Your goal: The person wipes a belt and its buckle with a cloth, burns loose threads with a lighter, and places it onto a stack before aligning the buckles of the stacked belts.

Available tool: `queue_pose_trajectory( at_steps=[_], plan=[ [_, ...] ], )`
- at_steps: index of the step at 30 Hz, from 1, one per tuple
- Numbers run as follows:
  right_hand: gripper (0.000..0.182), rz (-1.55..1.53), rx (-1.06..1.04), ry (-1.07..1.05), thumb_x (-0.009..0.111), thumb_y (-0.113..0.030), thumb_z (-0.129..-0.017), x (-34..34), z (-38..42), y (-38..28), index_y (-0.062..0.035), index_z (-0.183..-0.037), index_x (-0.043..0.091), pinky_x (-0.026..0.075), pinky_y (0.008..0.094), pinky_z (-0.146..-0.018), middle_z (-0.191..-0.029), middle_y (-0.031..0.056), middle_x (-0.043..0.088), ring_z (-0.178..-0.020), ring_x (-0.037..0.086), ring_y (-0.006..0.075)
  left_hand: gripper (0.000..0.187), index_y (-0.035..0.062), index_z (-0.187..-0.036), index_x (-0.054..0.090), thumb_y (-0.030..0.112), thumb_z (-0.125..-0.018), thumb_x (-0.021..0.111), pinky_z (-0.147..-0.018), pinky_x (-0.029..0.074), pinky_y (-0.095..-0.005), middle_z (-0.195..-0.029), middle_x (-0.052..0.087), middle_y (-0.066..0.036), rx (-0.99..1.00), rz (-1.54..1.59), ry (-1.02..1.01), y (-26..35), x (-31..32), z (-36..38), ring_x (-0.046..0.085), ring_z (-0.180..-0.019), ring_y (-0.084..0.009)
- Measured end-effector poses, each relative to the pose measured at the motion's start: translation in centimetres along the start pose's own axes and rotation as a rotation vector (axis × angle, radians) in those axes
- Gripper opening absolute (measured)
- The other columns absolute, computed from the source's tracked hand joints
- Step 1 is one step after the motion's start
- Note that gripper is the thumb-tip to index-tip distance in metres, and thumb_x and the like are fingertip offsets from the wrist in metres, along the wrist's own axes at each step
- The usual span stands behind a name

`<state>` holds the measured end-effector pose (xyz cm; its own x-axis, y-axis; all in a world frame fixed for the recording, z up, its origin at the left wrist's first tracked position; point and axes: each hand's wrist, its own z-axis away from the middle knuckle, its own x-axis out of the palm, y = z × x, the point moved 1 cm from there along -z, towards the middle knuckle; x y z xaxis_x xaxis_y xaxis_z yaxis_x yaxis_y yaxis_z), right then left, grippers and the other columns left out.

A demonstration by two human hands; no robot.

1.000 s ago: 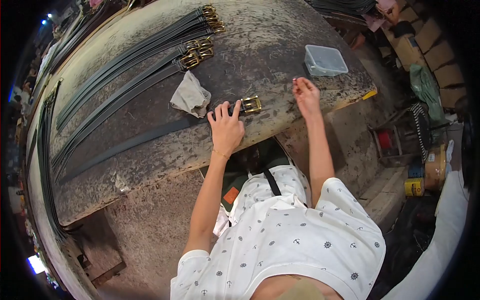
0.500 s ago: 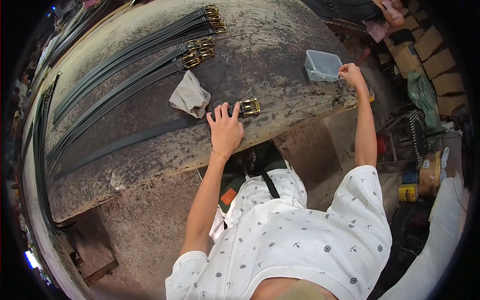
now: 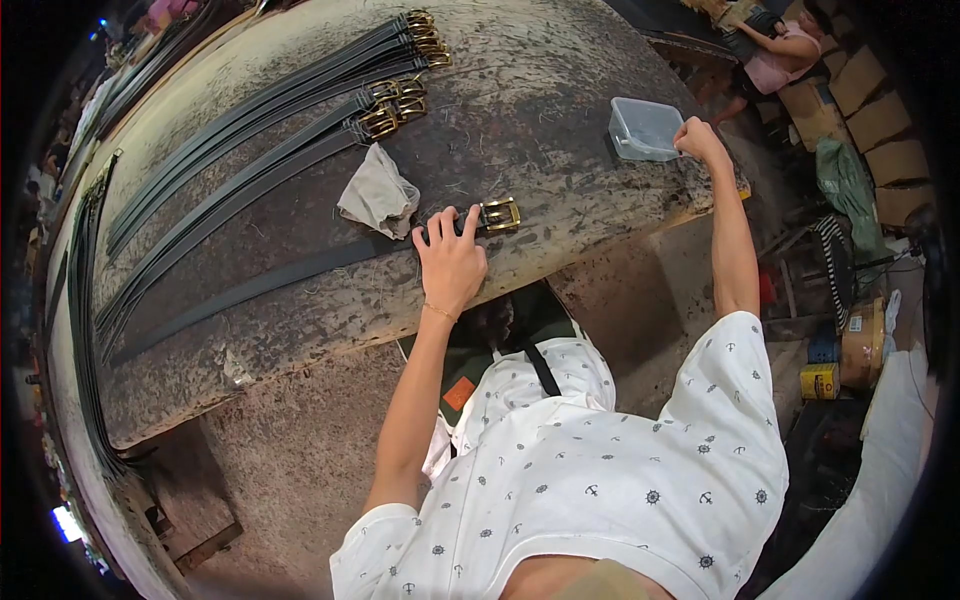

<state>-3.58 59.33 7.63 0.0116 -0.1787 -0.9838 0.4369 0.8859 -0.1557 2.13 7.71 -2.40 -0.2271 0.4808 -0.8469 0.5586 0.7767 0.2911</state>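
A dark leather belt (image 3: 280,277) lies lengthwise along the near side of the worktable, its brass-coloured buckle (image 3: 500,214) at the right end. My left hand (image 3: 452,262) rests on the belt just beside the buckle, fingers spread and pressing down from above. Farther right, a clear plastic container (image 3: 643,130) stands near the table's edge. My right hand (image 3: 702,142) is at its right-hand rim, fingers pinched together; what they hold, if anything, is hidden. A crumpled pale cloth (image 3: 379,193) sits behind the belt, close to my left hand.
Two bundles of buckled belts (image 3: 270,130) lie farther back on the worn table (image 3: 540,110). More straps (image 3: 88,330) hang over the left end. At upper right, another person (image 3: 785,55) is near cardboard boxes (image 3: 880,135). A yellow tin (image 3: 819,381) stands at lower right.
My right hand has shifted slightly up and left at the container's rim. My left hand stays on the belt. The other person at upper right has come further into view.
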Motion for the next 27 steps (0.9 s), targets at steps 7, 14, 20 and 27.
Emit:
queue_pose_trajectory(
  at_steps=[7,14,20,27],
  plan=[
    [0.022,-0.028,0.005,-0.050,0.069,-0.008,-0.071,-0.7,0.3,-0.3,0.0011,-0.090,0.075,0.056,0.0412,-0.081,-0.091,0.0211,0.074,-0.091,0.072,0.0334,0.057,0.0127,-0.133,0.057,0.012,-0.076,0.061,-0.100,0.031,-0.0484,-0.118,0.050,-0.011,-0.005,0.010,0.007,0.0,-0.2,0.0,0.046,-0.115,-0.0279],
    [0.019,-0.014,-0.029,-0.018,0.071,-0.004,-0.074,-0.3,0.1,0.3,0.0014,-0.092,0.075,0.055,0.0393,-0.083,-0.092,0.0191,0.074,-0.091,0.072,0.0310,0.057,0.0132,-0.133,0.057,0.012,-0.077,0.061,-0.100,0.031,-0.0481,-0.118,0.050,-0.011,-0.007,0.016,0.002,0.0,-0.1,0.0,0.046,-0.115,-0.0276],
    [0.021,-0.089,-0.023,-0.033,0.075,-0.004,-0.074,-0.9,0.8,-0.3,0.0015,-0.094,0.074,0.055,0.0391,-0.083,-0.093,0.0186,0.074,-0.092,0.072,0.0298,0.057,0.0134,-0.134,0.056,0.012,-0.077,0.061,-0.101,0.031,-0.0475,-0.118,0.050,-0.011,-0.011,0.013,-0.014,0.0,-0.1,-0.1,0.046,-0.116,-0.0273],
    [0.024,-0.073,-0.015,-0.010,0.076,-0.003,-0.072,-1.0,0.9,-1.1,0.0010,-0.095,0.074,0.055,0.0383,-0.084,-0.094,0.0174,0.074,-0.093,0.072,0.0285,0.057,0.0133,-0.134,0.056,0.012,-0.077,0.061,-0.101,0.031,-0.0471,-0.118,0.050,-0.011,-0.013,0.015,-0.022,0.0,-0.2,-0.1,0.046,-0.116,-0.0272]
  ],
)
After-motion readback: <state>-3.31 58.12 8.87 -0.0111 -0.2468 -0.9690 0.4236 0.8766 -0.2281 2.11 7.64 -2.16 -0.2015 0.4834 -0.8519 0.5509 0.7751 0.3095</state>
